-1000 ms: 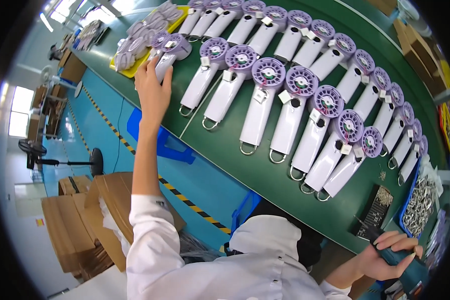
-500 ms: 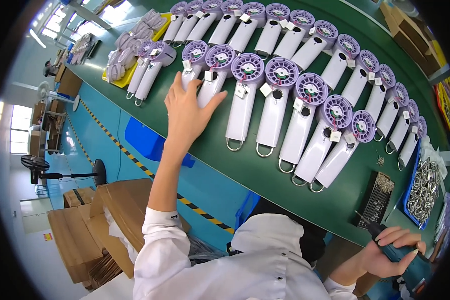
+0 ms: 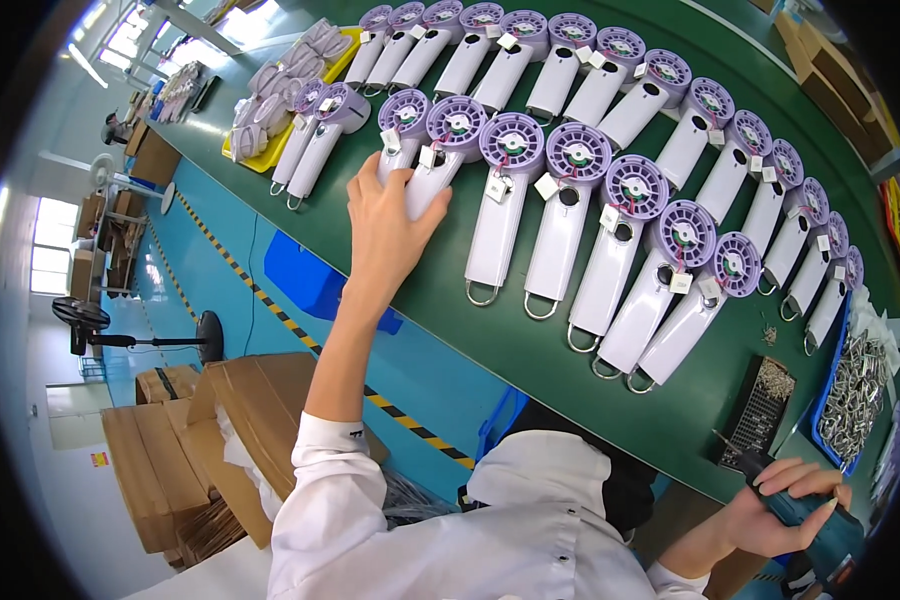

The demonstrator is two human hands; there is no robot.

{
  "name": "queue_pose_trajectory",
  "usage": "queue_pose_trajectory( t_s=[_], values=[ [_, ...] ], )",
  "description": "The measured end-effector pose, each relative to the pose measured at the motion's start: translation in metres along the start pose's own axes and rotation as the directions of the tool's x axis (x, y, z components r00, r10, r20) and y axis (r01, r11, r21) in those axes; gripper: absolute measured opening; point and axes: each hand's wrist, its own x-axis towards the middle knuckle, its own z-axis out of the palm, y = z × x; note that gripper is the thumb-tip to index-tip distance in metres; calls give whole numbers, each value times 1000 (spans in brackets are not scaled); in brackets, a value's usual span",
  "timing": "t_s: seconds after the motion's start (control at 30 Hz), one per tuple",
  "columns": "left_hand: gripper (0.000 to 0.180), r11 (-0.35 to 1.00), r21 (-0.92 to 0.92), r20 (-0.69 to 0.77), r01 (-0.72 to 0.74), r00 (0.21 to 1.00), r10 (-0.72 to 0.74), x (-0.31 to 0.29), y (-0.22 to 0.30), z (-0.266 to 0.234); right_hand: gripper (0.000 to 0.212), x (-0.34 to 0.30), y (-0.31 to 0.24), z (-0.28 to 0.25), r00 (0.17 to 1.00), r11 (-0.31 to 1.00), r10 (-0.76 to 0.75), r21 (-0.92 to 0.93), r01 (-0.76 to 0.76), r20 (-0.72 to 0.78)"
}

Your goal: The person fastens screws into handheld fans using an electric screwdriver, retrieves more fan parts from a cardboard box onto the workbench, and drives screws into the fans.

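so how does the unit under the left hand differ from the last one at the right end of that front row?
The left hand grips the gripped unit; the end unit lies untouched. The gripped unit's handle is mostly hidden; the end unit's shows fully, metal loop included. Both are white with purple round heads and tags.

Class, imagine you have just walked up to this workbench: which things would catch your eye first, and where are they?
First, the two long rows of white plastic handheld fans with round purple grilles, laid side by side across the green table. Next, the left hand gripping the handle of one fan in the near row. At the lower right, the right hand holds a teal power screwdriver beside a blue tray of metal parts.
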Motion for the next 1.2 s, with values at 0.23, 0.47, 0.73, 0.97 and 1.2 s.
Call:
queue_pose_trajectory(
  t_s=[0.23, 0.47, 0.73, 0.97, 1.2],
  values=[
    [46, 997, 47, -63, -67, 996, 70, -8, -1, -8, 21, -1, 0, -2, 1000, 1000, 11, -23, -11, -20],
    [45, 997, 24, -51, -77, 996, 78, -12, -4, -12, 20, 0, 1, 1, 998, 1000, 13, -16, -14, -54],
    [44, 998, -51, 175, 46, 984, -37, -12, -16, -36, 22, 0, 2, 5, 999, 998, 12, -61, -14, -45],
    [40, 837, -482, 425, 260, 905, -36, 15, -43, -68, 26, 3, 3, -9, 999, 999, 38, -19, -39, -35],
    [50, 988, -128, 141, 91, 987, -73, -15, -20, -49, 25, 7, 7, -5, 998, 997, 67, -37, -66, 16]
  ],
)
